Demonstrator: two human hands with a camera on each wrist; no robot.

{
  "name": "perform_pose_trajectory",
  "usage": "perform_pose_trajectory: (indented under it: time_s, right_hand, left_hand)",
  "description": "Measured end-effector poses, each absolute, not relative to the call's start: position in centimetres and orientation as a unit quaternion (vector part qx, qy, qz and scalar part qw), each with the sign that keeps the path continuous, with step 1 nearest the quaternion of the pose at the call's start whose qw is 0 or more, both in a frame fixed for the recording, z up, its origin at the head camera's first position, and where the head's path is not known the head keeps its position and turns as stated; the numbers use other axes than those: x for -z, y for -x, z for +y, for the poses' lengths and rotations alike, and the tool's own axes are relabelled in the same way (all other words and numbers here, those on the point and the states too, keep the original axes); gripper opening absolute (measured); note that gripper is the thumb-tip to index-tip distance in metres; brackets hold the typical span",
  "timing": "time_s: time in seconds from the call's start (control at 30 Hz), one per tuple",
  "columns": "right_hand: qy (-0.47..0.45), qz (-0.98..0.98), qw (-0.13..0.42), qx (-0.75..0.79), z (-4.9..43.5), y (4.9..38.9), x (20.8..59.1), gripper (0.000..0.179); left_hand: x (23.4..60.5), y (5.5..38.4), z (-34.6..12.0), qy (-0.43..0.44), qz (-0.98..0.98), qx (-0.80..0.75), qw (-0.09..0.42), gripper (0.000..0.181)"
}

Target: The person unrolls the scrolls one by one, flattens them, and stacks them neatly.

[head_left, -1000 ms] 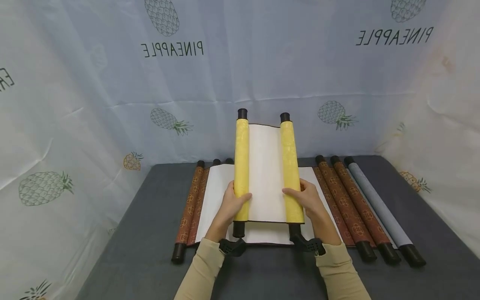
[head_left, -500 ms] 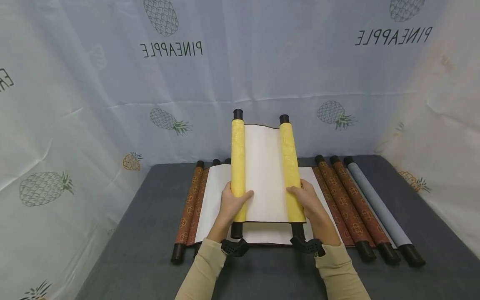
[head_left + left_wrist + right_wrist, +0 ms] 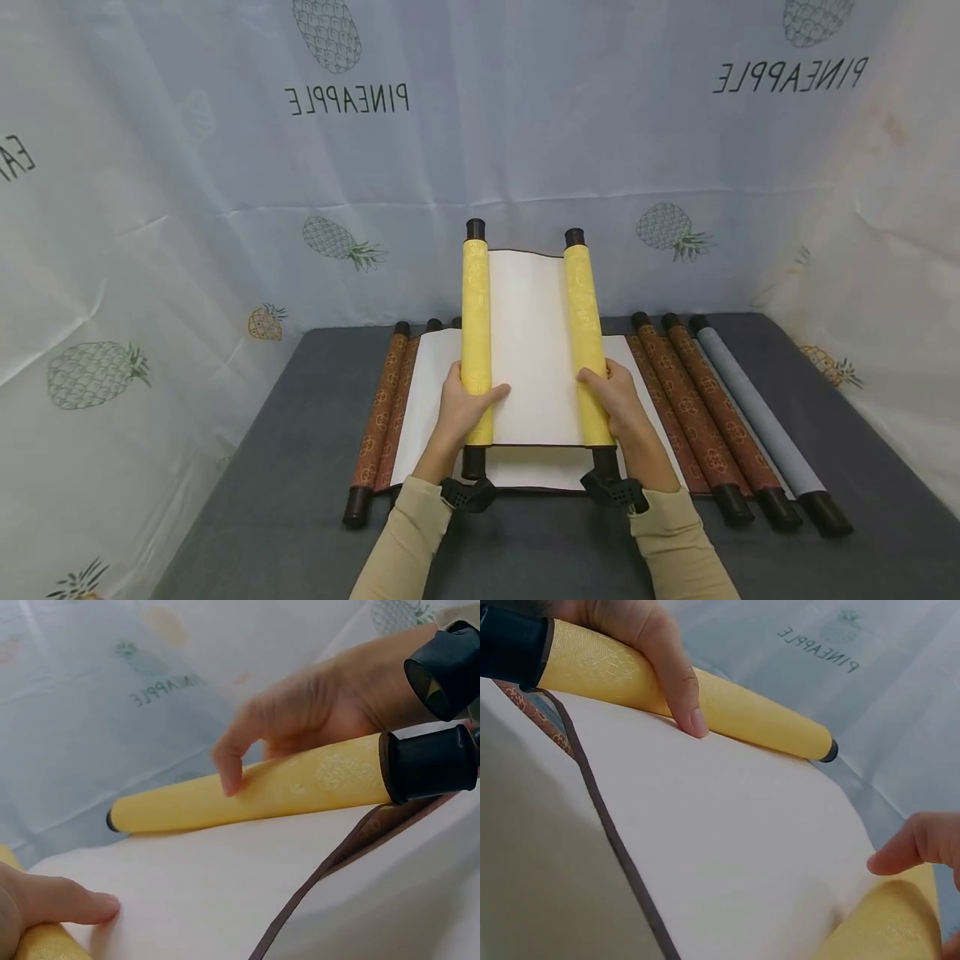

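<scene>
A yellow-backed hanging scroll (image 3: 532,350) is held up, partly unrolled, its white paper showing between two yellow rolls with black end knobs. My left hand (image 3: 459,408) grips the left roll (image 3: 476,317) near its lower end, thumb over the front onto the paper. Around the right roll (image 3: 585,308), at much the same height, curls my right hand (image 3: 618,400). In the left wrist view, the right hand (image 3: 307,705) bends a finger over the yellow roll. The left thumb (image 3: 679,690) presses across the far roll in the right wrist view. Fingers behind the rolls are hidden.
Beneath lies a larger open scroll (image 3: 420,408) with white paper and brown patterned ends, on a dark grey table (image 3: 255,500). Brown rolls (image 3: 686,400) and a grey roll (image 3: 757,408) lie on the right. Pineapple-print cloth (image 3: 487,150) hangs behind.
The two yellow rolls have moved slightly apart, the left one leftward and the right one a little rightward. More white paper shows between them. Both hands keep their hold.
</scene>
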State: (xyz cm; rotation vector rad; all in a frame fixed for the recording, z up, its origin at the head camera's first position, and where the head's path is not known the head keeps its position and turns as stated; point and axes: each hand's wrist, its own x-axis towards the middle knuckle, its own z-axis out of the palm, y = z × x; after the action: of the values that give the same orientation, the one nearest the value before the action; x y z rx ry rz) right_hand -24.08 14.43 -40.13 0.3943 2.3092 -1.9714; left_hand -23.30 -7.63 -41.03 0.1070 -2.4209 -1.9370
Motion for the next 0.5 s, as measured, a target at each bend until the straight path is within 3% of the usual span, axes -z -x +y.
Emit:
perform_pose_trajectory:
  time_s: [0.2,0.5]
  right_hand:
    - [-0.112,0.772,0.032,0.624,14.73,23.90,40.18,0.066]
    - [-0.121,0.785,0.032,0.607,15.15,23.76,40.30,0.066]
  left_hand:
    - [40.93,23.41,-7.83,-0.038,-0.780,0.625,0.004,0.066]
    - [40.76,23.41,-8.35,-0.033,-0.784,0.620,-0.001,0.056]
